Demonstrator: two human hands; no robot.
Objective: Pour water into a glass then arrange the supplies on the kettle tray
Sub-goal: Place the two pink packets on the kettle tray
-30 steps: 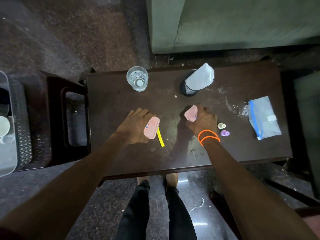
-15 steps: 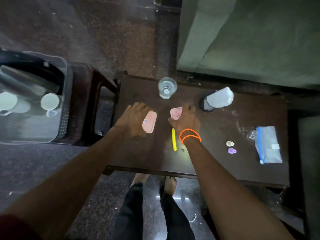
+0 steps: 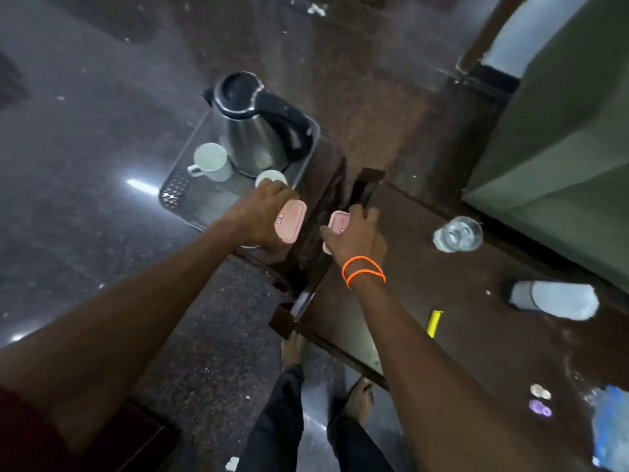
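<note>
Both hands have come away from the middle of the dark surface (image 3: 476,335) and swung over to its left edge, each carrying a small pink container. The left hand (image 3: 262,216) grips its pink box (image 3: 290,221) from above, fingers curled round it, and now hangs over the near right part of the kettle tray (image 3: 170,195), just in front of a white cup (image 3: 271,177). The right hand (image 3: 357,240), with orange bands at the wrist, holds the second pink box (image 3: 337,224) the same way; it has only reached the gap between the surface's left edge and the tray.

A second ago both boxes were low over the surface, near the yellow strip (image 3: 434,322). That strip remains there, alone, toward the near edge.

On the tray the steel kettle (image 3: 255,131) fills the far part, with a white mug (image 3: 209,161) at its left. The glass (image 3: 457,233) stands at the surface's far edge with water in it, so the pouring looks finished and the arranging has begun. The left box seems about ready to be set down; the right one has a little further to travel.

A bottle (image 3: 558,299) lies on its side further right. Small caps and a blue packet near the right corner are blurred.
</note>
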